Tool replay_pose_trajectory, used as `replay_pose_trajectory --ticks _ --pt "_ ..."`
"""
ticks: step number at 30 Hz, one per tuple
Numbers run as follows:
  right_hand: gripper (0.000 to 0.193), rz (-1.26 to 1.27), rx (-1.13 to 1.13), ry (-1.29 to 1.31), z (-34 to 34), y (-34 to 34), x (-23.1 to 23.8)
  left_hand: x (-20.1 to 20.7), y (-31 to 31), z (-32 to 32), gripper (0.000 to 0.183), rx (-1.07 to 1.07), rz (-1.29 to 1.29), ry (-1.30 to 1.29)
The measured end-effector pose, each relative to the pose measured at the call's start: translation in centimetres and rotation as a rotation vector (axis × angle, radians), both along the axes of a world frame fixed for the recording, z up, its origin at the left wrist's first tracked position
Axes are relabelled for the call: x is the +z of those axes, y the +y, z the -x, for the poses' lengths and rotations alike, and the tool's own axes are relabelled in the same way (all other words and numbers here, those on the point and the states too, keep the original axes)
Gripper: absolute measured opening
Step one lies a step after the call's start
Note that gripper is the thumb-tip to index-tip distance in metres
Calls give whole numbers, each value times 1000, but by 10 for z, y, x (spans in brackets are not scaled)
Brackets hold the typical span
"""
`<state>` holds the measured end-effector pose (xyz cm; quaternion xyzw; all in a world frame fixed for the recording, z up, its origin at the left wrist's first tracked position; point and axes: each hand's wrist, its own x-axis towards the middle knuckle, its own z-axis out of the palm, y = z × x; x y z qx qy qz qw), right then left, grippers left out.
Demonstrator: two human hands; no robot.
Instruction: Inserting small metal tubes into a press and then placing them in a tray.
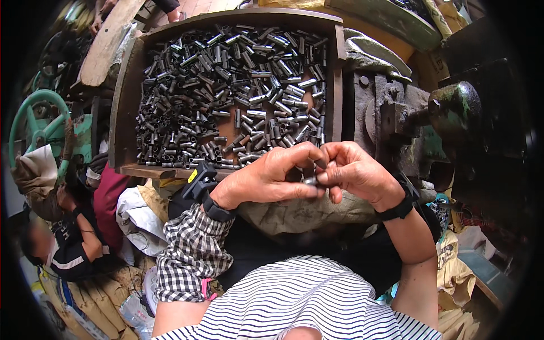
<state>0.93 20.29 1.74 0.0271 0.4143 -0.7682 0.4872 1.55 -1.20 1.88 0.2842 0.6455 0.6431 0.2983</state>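
Metal piece (310, 181), one, between two hands (266, 177) (360, 173), one tray (338, 102), many tubes (226, 63)

Shiny-to-dull metal tubes (260, 74), matt wooden tray (124, 113), rough cloth sack (294, 216), smooth painted handwheel (38, 135)

Tray (336, 96) fills top centre of frame; short tubes (192, 96) lie in it, packed on its left side, gaps toward middle and right. Left hand (272, 175) and right hand (362, 175) meet just below its lower right corner in frame, small part (310, 181) between their fingertips. Sack (300, 214) below the hands. Machine (456, 107) at right of frame, beyond the tray's right wall; folded cloth (377, 55) at upper right, beside that wall. Plank (107, 42) upper left, outside the tray. Handwheel (39, 133) far left; co-worker (85, 238) below it, lower left.
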Motion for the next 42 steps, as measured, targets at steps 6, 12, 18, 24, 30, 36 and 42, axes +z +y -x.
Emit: replay_pose_trajectory --ticks 6,12,18,24,30,36,42 --pt "13 -157 -24 166 19 -14 2 6 -11 7 42 102 190 115" --pt "10 -963 -113 1567 58 -65 -9 -2 -52 19 26 690 -348 -547" --pt "10 -1377 404 1713 75 -98 -9 -2 -47 14 12 747 98 -205" --pt "14 -1224 174 1648 74 -90 -21 -18 -42 11 18 701 630 545" --pt "23 -651 -180 938 42 -48 -5 -24 -29 14 21 549 1011 625" --pt "20 -597 -269 799 -1 -24 -2 -19 -41 13 28 467 938 577" --pt "17 -482 -312 694 -6 -30 3 -12 -45 13 24 451 940 507"
